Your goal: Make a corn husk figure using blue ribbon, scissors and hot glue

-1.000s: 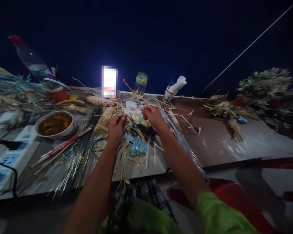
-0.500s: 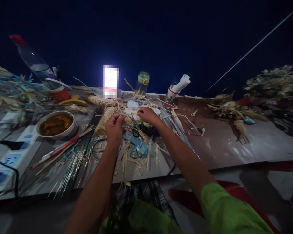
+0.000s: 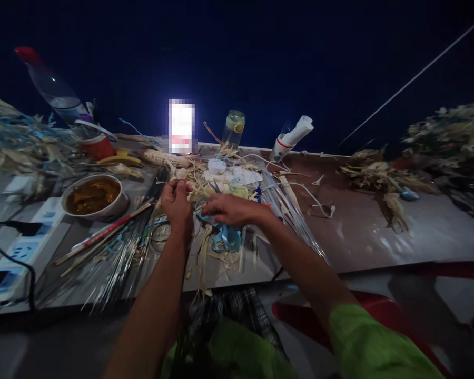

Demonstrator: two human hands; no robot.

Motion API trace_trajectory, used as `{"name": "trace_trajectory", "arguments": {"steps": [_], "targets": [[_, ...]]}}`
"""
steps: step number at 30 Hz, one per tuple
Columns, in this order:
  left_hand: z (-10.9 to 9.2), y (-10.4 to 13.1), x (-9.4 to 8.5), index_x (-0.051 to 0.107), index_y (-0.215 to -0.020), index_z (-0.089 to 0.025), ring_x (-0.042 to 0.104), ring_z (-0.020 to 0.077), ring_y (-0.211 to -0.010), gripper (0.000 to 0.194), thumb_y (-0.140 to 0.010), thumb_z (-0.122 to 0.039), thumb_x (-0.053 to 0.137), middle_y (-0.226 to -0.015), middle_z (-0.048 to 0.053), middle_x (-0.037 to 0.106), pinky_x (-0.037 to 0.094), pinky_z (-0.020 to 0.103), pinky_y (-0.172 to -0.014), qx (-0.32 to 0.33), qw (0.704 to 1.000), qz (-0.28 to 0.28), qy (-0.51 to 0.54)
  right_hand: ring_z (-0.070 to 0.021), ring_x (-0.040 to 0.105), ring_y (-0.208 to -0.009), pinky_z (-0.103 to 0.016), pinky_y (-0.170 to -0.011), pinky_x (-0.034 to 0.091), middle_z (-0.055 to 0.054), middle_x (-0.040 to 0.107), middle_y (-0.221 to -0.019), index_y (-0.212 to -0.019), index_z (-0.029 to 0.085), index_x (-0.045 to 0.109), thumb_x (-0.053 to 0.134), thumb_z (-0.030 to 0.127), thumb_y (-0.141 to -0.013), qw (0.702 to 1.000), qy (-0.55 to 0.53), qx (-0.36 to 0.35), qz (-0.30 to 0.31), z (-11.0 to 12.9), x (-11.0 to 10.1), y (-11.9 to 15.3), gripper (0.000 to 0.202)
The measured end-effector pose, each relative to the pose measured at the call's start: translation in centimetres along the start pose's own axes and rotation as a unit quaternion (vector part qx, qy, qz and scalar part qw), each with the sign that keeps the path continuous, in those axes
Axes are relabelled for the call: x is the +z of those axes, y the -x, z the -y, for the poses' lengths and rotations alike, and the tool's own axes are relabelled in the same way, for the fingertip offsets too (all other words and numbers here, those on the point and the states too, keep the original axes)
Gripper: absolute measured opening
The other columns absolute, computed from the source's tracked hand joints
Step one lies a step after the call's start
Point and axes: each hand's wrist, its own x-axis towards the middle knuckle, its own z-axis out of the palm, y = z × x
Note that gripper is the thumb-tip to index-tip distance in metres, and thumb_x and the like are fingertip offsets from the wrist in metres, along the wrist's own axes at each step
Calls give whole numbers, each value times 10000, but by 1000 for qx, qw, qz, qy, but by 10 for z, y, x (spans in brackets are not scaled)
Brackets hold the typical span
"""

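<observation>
A person in a green sleeve (image 3: 375,337) reaches both bare hands over a cluttered table (image 3: 363,226) strewn with dried corn husks (image 3: 203,258), against a dark blue backdrop. The left hand (image 3: 177,204) is raised, thumb and forefinger pressed together; anything between the tips is too small to make out. The right hand (image 3: 231,209), palm down with fingers curled, covers the handles of a pair of scissors (image 3: 215,186), whose blades show just beyond the knuckles amid the pale litter at the table's center; whether the fingers grip them cannot be told. A light-blue ribbon (image 3: 229,239) lies looped just below that hand. Left of the hands, thin silvery rods (image 3: 120,263) fan toward the table's near edge, beside a red stick (image 3: 108,232), a bowl (image 3: 120,206) of brown contents and a white power strip (image 3: 22,251). Behind the hands lies a corncob (image 3: 168,159), near a bright, pixelated panel (image 3: 181,123), a capped jar (image 3: 233,129) and a cup (image 3: 279,151) holding a white roll (image 3: 299,130). Blurred dried flowers (image 3: 446,137) fill the far right.
</observation>
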Motion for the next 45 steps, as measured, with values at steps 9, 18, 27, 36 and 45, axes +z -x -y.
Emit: {"name": "trace_trajectory", "arguments": {"steps": [9,18,27,36,45], "targets": [[6,-2,-1,535,-775,-162,486,79,-576,165,-757,-322,571,-618,-30,542,383,203,-588,4,999,33,-9,-158,543,-824,-293,-728,428,-94,499,-1111,-892,174,655,473,164,-799,991,131,0,-8,15,28,6,205],[7,0,-1,552,-781,-163,510,80,-595,149,-748,-305,585,-634,-23,558,395,201,-607,-3,999,50,2,-85,507,-695,-229,-649,423,13,547,-782,-785,174,605,631,252,-721,902,-334,-19,-273,-13,-8,23,104],[2,6,2,551,-765,-172,521,95,-604,154,-758,-322,585,-633,-18,552,438,226,-641,-3,991,134,-14,-17,323,-392,-191,-380,202,67,488,-547,-699,166,569,652,388,-694,689,-520,103,-494,-26,-17,11,237],[5,14,5,529,-765,-178,462,90,-587,170,-813,-341,520,-632,-22,495,402,217,-595,15,981,188,-53,-22,337,-397,-192,-408,213,72,457,-503,-627,166,525,675,431,-630,703,-541,152,-436,-31,21,-14,304],[5,21,8,559,-777,-169,389,71,-529,209,-756,-374,593,-610,-29,455,329,193,-492,-54,976,208,-42,-21,325,-366,-193,-396,193,89,416,-462,-633,166,529,660,411,-638,714,-549,152,-408,-33,34,-17,278]]}}
